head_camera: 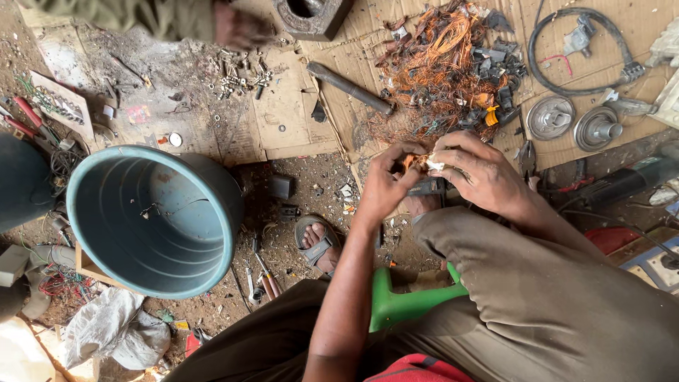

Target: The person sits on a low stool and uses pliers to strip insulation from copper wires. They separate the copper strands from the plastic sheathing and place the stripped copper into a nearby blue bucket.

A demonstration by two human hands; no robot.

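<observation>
— Two hands meet just right of the frame's centre. The left hand and the right hand pinch between them a small bundle of orange copper wire with a white scrap on it.

— How are the fingers set?

— Narrow on both sides. The left fingers curl tight round the near end of the bundle; the right thumb and forefinger nip its white tip. Neither hand is spread wide.

— How would that bundle handle?

— My judgement: light, springy and easily bent, with prickly cut ends. Best gripped at the bound middle, not the loose strands, which would slide or fray.

— What lies around it?

— Above the hands, at upper centre, a loose heap of tangled orange wire mixed with black plastic pieces sits on flattened brown cardboard. A dark metal bar lies left of the heap. At upper right, a black looped cable and two round grey metal discs. At left, a large round blue-grey plastic tub stands open on the dirt floor. A sandalled foot shows below centre, and a green plastic stool beneath the seated person's brown trousers.

— Anyone else?

— Someone else's hand, blurred, at the top edge, near scattered small bolts.
</observation>
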